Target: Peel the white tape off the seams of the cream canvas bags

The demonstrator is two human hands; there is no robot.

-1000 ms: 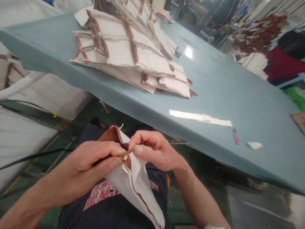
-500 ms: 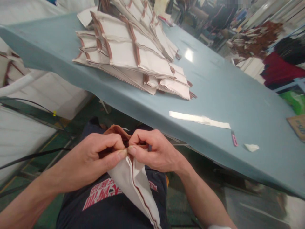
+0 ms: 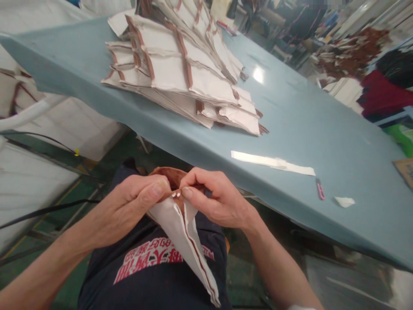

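Over my lap I hold a white fabric piece (image 3: 171,219) with brown edging and a brown inner side. My left hand (image 3: 145,193) pinches its upper edge, thumb on top. Just to the right, my right hand (image 3: 216,198) grips the same edge between thumb and curled fingers. In the gap between the thumbs, small white bits (image 3: 176,194) show on the brown edge. A seam with a dark brown line runs down the piece to its pointed lower end. Beneath it is a dark apron (image 3: 155,280) with red and white lettering.
On the blue-grey table (image 3: 290,142) lies a pile of white panels (image 3: 171,69) with brown strips. Nearer me are a white strip (image 3: 272,162), a pink-handled cutter (image 3: 320,189) and a white scrap (image 3: 344,201). A black cable (image 3: 48,213) hangs at left.
My thumbs have moved apart, so the white bits on the brown edge now show between them. The fabric's upper edge is slightly higher and more spread.
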